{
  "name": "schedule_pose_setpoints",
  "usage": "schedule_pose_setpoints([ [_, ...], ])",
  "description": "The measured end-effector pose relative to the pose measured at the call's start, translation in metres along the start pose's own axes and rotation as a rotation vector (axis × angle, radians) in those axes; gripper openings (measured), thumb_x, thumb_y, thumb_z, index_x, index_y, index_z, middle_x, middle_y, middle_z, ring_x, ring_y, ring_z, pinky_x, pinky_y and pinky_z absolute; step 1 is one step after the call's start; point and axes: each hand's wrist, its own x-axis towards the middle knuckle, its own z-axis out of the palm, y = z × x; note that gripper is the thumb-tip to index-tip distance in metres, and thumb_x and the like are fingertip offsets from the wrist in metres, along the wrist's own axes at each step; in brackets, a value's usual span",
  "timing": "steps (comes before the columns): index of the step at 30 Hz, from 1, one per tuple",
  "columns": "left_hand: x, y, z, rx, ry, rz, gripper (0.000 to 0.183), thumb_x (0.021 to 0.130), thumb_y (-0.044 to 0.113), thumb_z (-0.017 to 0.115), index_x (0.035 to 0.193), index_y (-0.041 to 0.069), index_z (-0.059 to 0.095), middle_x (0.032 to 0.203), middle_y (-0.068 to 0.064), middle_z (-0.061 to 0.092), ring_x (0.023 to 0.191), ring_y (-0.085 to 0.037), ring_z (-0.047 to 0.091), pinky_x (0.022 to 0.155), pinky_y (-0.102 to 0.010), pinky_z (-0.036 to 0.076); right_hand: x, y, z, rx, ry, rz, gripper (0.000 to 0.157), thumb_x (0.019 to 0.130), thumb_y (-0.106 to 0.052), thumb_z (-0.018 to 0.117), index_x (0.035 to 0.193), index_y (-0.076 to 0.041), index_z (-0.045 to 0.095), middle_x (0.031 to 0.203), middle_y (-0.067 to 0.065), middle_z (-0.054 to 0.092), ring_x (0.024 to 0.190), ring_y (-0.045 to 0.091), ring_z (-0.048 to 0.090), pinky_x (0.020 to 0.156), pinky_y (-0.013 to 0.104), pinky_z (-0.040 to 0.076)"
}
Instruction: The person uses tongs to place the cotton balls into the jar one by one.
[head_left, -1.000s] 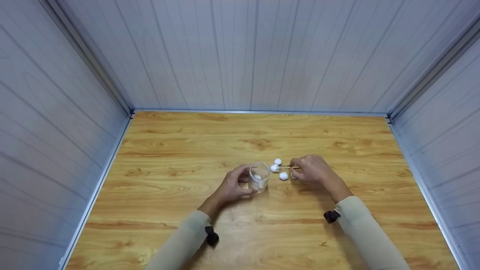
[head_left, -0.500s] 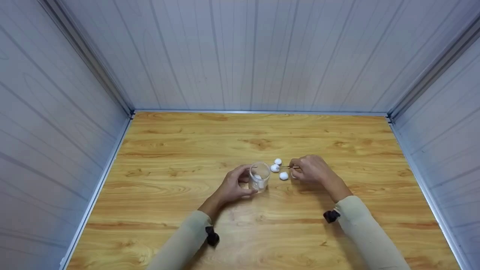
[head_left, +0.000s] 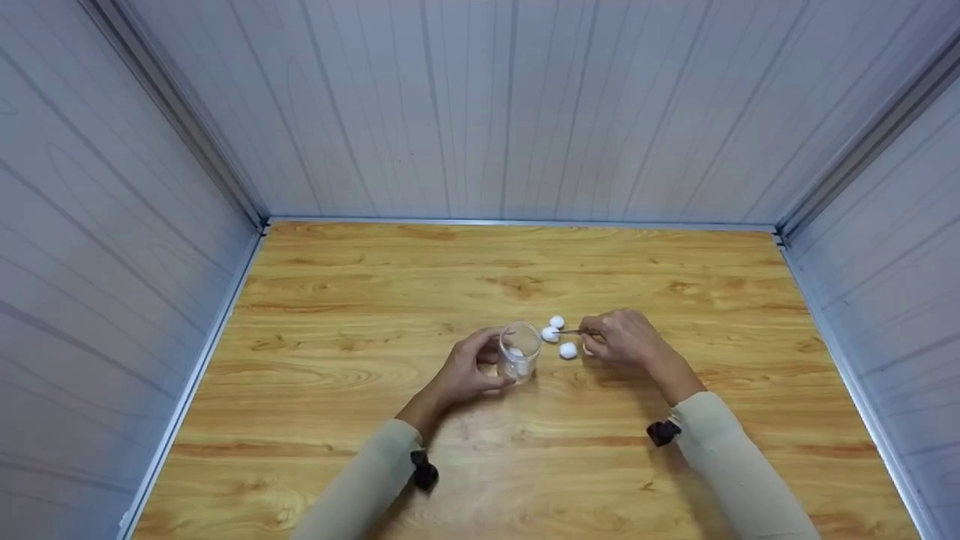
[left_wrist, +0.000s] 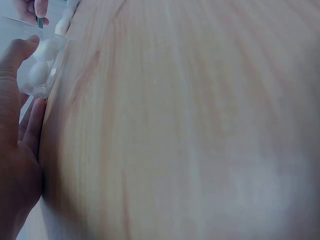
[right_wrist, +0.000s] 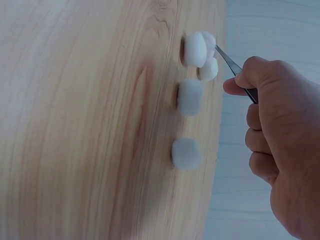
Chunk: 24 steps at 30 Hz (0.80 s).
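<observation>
I had right hand [head_left: 625, 339] pinching tweezers [right_wrist: 229, 63], tips cupward at white ball [head_left: 550, 335] just beside cup [head_left: 520, 352]; left hand [head_left: 463, 373] gripped cup.

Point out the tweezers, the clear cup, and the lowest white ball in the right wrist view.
Tweezers [right_wrist: 229, 61]: right wrist view, on the bare metal shaft.
Clear cup [head_left: 530, 364]: head view, on its side wall.
Lowest white ball [right_wrist: 186, 154]: right wrist view, on its visible middle.

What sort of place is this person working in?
Probably a small booth set up for filming handwork. Plain pale panels enclose a wood-look table on the left, right and far sides, and two black wrist gadgets could be cameras.
</observation>
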Motion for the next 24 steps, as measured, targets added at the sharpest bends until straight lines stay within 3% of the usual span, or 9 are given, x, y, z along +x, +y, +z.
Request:
schedule_pose_setpoints([
  [8, 0.000, -0.002, 0.001, -0.019, 0.003, 0.042, 0.074, 0.079, 0.017, 0.088, 0.144, 0.019, 0.052, 0.126, -0.010, 0.068, 0.113, -0.024, 0.069, 0.094, -0.036, 0.062, -0.001, -0.001, -0.006, 0.025, 0.023, 0.010, 0.008, 0.090, -0.020, 0.071, 0.093, -0.015, 0.076, 0.072, -0.001, 0.074, 0.051, 0.005, 0.039, 0.046, 0.022, 0.034],
  [17, 0.000, -0.001, 0.000, -0.049, -0.027, 0.034, 0.076, 0.081, 0.017, 0.086, 0.146, 0.020, 0.048, 0.130, -0.009, 0.065, 0.118, -0.023, 0.067, 0.097, -0.028, 0.060, -0.001, 0.002, -0.010, 0.027, 0.060, -0.022, 0.008, 0.092, -0.016, 0.068, 0.092, -0.014, 0.076, 0.065, -0.001, 0.070, 0.048, 0.001, 0.026, 0.045, 0.016, 0.019],
  [24, 0.000, -0.001, 0.001, -0.041, -0.004, 0.029, 0.075, 0.079, 0.016, 0.088, 0.144, 0.019, 0.051, 0.127, -0.010, 0.066, 0.113, -0.024, 0.070, 0.095, -0.032, 0.061, 0.000, 0.000, -0.018, 0.045, 0.052, 0.001, 0.011, 0.094, -0.016, 0.066, 0.093, -0.014, 0.076, 0.069, -0.002, 0.072, 0.048, 0.002, 0.030, 0.046, 0.017, 0.024],
])
